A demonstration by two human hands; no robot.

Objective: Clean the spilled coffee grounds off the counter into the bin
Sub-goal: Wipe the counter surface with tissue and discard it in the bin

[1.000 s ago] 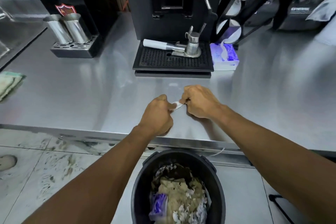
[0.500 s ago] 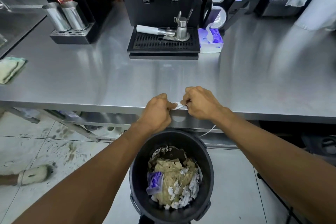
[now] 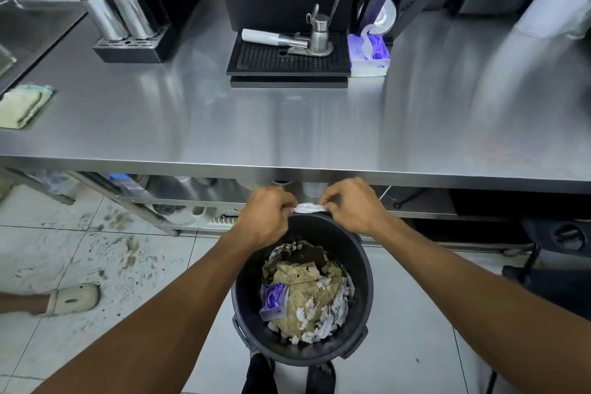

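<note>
Centre frame: left hand (image 3: 268, 216) and right hand (image 3: 351, 205) both pinch a small white tissue (image 3: 306, 208) stretched between them, held above the far rim of the black bin (image 3: 363, 272), below the steel tabletop (image 3: 287, 131) edge.

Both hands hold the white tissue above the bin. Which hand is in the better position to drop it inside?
Probably the left hand: it sits over the bin opening, while the right hand is nearer the rim. Both pinch the tissue, so the difference is small.
</note>
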